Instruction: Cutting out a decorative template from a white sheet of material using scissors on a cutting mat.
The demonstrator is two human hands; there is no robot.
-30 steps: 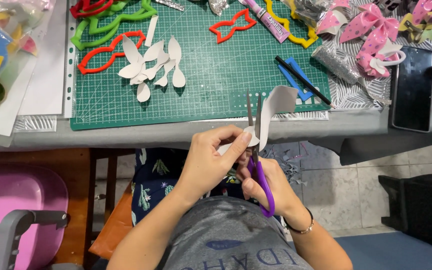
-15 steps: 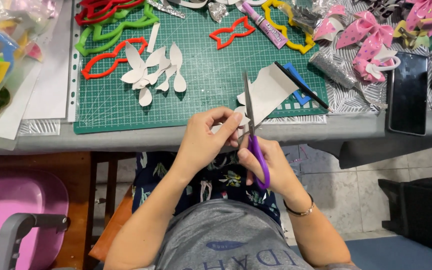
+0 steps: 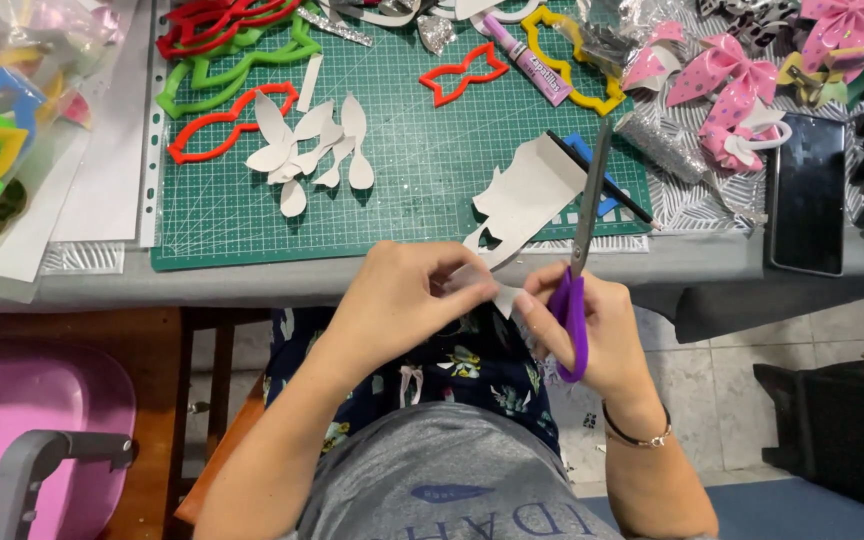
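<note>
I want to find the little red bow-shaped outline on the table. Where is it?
Look at the green cutting mat. Near its top edge, right of the white paper petals, lies the red bow-shaped outline, beside a purple glue tube. It's the smallest red outline, lying alone.

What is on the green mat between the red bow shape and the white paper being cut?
In the head view, only bare green cutting mat lies between the red bow outline and the white sheet; nothing sits on that stretch.

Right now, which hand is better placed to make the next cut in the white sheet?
The right hand: it already grips the purple-handled scissors, whose blades sit beside the white sheet. The left hand only pinches the sheet's lower edge to steady it.
</note>
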